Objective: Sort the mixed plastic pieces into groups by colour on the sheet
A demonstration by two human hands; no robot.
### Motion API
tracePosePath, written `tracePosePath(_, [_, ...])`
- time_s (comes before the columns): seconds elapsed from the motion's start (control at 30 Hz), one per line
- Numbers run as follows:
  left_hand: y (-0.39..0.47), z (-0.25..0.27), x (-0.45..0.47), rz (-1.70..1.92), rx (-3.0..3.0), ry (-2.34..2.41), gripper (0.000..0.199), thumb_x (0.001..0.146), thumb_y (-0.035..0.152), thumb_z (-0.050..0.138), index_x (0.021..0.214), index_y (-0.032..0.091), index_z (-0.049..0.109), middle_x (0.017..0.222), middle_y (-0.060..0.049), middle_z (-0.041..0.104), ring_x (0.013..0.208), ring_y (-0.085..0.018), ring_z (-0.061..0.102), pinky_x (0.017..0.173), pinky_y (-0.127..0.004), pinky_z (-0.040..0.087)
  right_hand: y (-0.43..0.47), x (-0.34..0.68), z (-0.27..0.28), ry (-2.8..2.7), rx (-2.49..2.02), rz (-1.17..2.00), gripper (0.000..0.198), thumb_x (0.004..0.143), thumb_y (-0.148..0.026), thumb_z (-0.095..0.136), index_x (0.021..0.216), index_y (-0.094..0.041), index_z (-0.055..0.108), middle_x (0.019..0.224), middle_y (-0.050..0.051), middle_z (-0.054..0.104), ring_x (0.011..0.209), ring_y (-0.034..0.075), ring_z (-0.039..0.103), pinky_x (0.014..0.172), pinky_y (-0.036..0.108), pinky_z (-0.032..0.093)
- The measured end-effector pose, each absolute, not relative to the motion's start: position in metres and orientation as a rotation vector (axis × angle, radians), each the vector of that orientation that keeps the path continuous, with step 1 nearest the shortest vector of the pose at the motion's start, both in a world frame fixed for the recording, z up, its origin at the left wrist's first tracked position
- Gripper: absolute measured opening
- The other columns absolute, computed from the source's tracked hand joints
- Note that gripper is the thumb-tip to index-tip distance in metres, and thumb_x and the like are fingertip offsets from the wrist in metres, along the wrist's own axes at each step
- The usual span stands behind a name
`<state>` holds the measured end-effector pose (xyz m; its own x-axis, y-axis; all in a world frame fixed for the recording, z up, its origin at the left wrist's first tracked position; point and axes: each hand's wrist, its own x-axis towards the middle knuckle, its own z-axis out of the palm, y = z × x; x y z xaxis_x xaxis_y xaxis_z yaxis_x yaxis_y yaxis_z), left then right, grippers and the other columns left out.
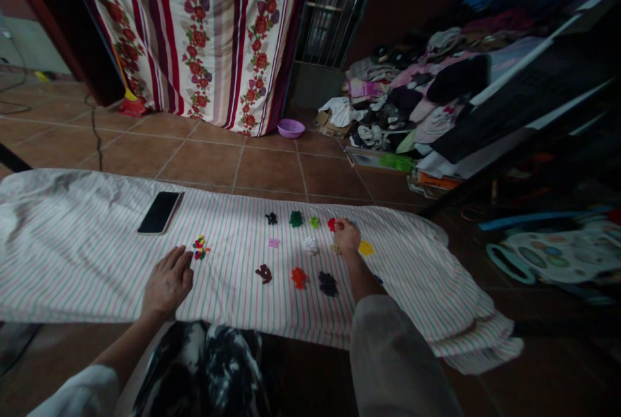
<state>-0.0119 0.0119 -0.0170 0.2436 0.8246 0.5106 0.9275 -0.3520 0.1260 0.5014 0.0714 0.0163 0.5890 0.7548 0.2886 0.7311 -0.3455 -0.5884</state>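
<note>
My left hand (167,280) lies flat and open on the striped cloth (228,300), just beside a small mixed pile of coloured pieces (200,249). Over the back row, my right hand (348,236) has its fingers pinched together at a red pile (332,224); what lies between the fingertips is hidden. Small pieces are grouped by colour around it: black (272,218), dark green (295,218), light green (314,222), pink (274,243), white (310,245), yellow (367,248), brown (264,274), orange (299,278) and dark blue (328,284). The right hand partly covers a tan group (336,249).
A phone (160,213) lies on the cloth to the left. Beyond the cloth are a tiled floor (208,152), a floral curtain (194,35), a purple basin (291,128) and a heap of clothes (407,94). A dark slanted frame stands at right.
</note>
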Motion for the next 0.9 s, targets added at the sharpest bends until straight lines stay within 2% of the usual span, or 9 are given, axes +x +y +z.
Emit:
tracePosePath(0.2, [0.012,-0.019,-0.012,-0.79,-2.325,-1.695,0.038,0.087,0.024,0.043,0.117,0.017,0.065,0.129,-0.016,0.065,0.126,-0.032,0.057,0.103,-0.051,0.05,0.066,0.476,0.032,-1.26,-1.981,-0.038,0.023,0.08,-0.024,0.048,0.084,-0.017,0.07,0.09,0.011,0.069,0.087,0.023,0.06,0.084,0.035,0.046])
tracePosePath(0.37, [0.012,-0.017,-0.011,-0.756,-2.324,-1.681,0.037,0.088,0.023,0.042,0.116,0.015,0.066,0.127,-0.017,0.066,0.124,-0.031,0.057,0.103,-0.049,0.05,0.055,0.402,0.028,-1.55,-1.758,0.192,0.023,0.087,-0.024,0.048,0.089,-0.019,0.07,0.09,0.008,0.068,0.085,0.019,0.063,0.081,0.029,0.049])
tracePosePath(0.43, [0.011,-0.016,-0.01,-0.745,-2.311,-1.662,0.037,0.089,0.023,0.042,0.116,0.015,0.066,0.127,-0.016,0.066,0.124,-0.03,0.058,0.102,-0.048,0.05,0.049,0.371,0.022,-1.642,-1.807,0.252,0.02,0.087,-0.024,0.051,0.093,-0.02,0.07,0.091,0.007,0.067,0.083,0.018,0.063,0.079,0.027,0.05])
tracePosePath(0.6, [0.012,-0.016,-0.01,-0.749,-2.284,-1.619,0.035,0.089,0.022,0.042,0.114,0.014,0.066,0.125,-0.016,0.067,0.123,-0.03,0.059,0.102,-0.046,0.05,0.042,0.321,0.017,-1.758,-2.052,0.277,0.025,0.091,-0.032,0.06,0.11,-0.017,0.066,0.102,0.01,0.064,0.09,0.02,0.064,0.084,0.029,0.049])
tracePosePath(0.73, [0.012,-0.016,-0.009,-0.735,-2.273,-1.626,0.035,0.089,0.021,0.042,0.115,0.014,0.066,0.126,-0.017,0.067,0.123,-0.031,0.058,0.1,-0.046,0.05,0.044,0.305,0.024,-1.825,-2.096,0.321,0.021,0.092,-0.033,0.06,0.106,-0.019,0.065,0.105,0.011,0.061,0.09,0.021,0.064,0.08,0.029,0.049])
tracePosePath(0.9, [0.011,-0.014,-0.008,-0.732,-2.261,-1.604,0.036,0.089,0.021,0.042,0.114,0.013,0.066,0.125,-0.017,0.067,0.122,-0.031,0.059,0.098,-0.045,0.052,0.042,0.29,0.026,-1.894,-2.083,0.308,0.015,0.094,-0.025,0.054,0.101,-0.019,0.066,0.106,0.01,0.059,0.092,0.021,0.062,0.081,0.028,0.049])
